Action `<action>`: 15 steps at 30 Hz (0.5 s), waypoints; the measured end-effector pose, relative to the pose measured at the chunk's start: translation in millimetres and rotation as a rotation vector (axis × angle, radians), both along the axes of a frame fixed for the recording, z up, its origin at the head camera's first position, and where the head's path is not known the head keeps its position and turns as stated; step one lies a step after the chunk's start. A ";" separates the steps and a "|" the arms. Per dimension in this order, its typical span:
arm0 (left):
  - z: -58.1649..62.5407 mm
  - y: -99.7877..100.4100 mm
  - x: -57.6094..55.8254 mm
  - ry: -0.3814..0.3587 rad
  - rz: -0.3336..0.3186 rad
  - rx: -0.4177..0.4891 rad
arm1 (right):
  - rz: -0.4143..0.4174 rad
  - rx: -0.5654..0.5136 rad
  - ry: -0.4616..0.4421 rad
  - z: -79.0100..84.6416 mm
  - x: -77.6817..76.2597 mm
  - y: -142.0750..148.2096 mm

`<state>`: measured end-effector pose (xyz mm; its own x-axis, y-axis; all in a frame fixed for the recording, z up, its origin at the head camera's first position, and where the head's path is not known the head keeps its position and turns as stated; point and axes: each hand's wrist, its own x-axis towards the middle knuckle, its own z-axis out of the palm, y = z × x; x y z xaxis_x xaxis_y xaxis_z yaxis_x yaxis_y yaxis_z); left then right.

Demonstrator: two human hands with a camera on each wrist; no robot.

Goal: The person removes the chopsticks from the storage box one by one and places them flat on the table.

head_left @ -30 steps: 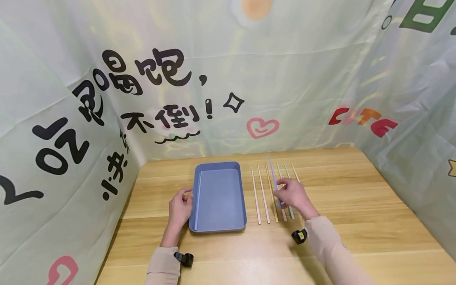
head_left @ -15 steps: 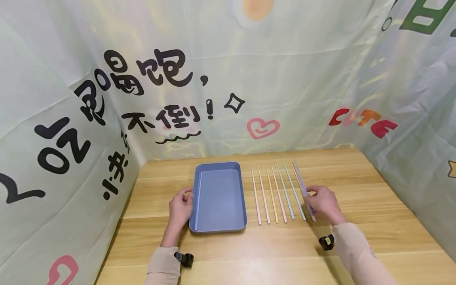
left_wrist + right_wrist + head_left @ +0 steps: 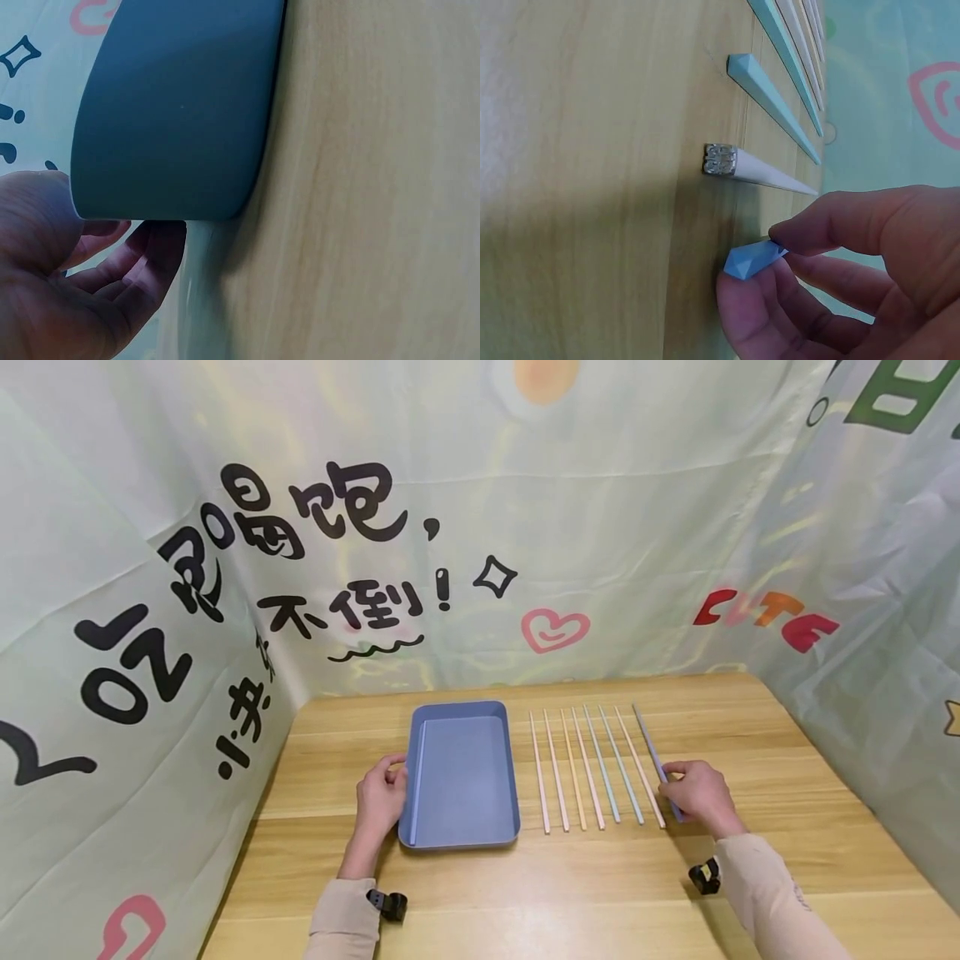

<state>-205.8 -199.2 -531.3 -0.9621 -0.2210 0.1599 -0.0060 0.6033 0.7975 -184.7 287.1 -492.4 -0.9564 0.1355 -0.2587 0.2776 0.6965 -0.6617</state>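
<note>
My right hand [image 3: 700, 795] pinches a blue-purple chopstick [image 3: 649, 741] between thumb and fingers, near its thick end, at the right of a row of chopsticks. In the right wrist view, the faceted blue tip pokes out past the fingertips, close over the table. Beside it lies a pale pink chopstick [image 3: 761, 174] with a patterned silver end. At the left wall of a blue rectangular tray [image 3: 459, 841], my left hand [image 3: 381, 793] holds the edge with bent fingers. Inside the tray, a blue chopstick [image 3: 418, 783] lies along the left side.
Between tray and right hand, several pink, yellow and light blue chopsticks lie roughly parallel, among them a yellow chopstick [image 3: 574, 768] and a light blue chopstick [image 3: 621, 766]. A printed cloth [image 3: 637, 527] surrounds the wooden table [image 3: 480, 902] at back and sides.
My right hand has carried the blue-purple chopstick rightward from above the row's middle, past the last pale pink chopstick, and lowered it. My left hand and the tray stay put.
</note>
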 end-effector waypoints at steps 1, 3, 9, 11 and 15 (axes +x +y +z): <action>-0.2 -0.2 -0.3 0.001 0.001 -0.003 | -0.003 0.007 -0.001 -0.5 -0.3 -0.1; -0.6 -0.3 -0.6 -0.002 0.001 -0.002 | -0.008 0.021 -0.007 -1.5 -0.6 -0.4; -1.1 -0.6 -1.1 -0.011 -0.002 0.002 | -0.012 0.050 -0.022 -3.3 -0.8 -1.2; -0.7 -0.4 -0.9 -0.013 0.003 0.005 | -0.015 0.051 -0.024 -2.6 -1.1 -1.9; -0.5 -0.1 -0.8 -0.011 0.008 0.009 | -0.012 0.077 0.014 2.2 -2.0 -9.2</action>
<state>-206.6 -199.3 -531.7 -0.9618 -0.2305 0.1476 -0.0196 0.5958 0.8029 -186.6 277.9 -490.2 -0.9581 0.1654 -0.2340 0.2772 0.7421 -0.6103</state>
